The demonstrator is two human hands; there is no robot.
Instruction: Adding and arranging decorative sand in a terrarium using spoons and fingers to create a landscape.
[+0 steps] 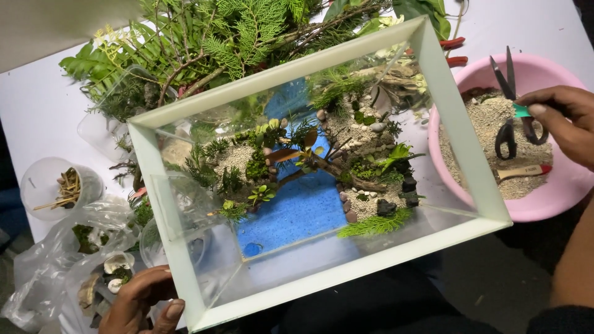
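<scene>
Gripping the black scissors (pixel 512 102) by the handles at the right edge of the frame, my right hand (pixel 566 120) holds them over the pink basin (pixel 560 207) of sand; their long axis runs nearly up and down, blades slightly parted and pointing toward the top of the frame. At the lower left my left hand (pixel 141 303) curls closed around the near corner of the glass tank (pixel 461 133), whose long side slants from lower left to upper right, with green branches (pixel 235 31) piled beyond it.

White table (pixel 37 105) (tank (pixel 470 154), basin (pixel 557 207)).
</scene>
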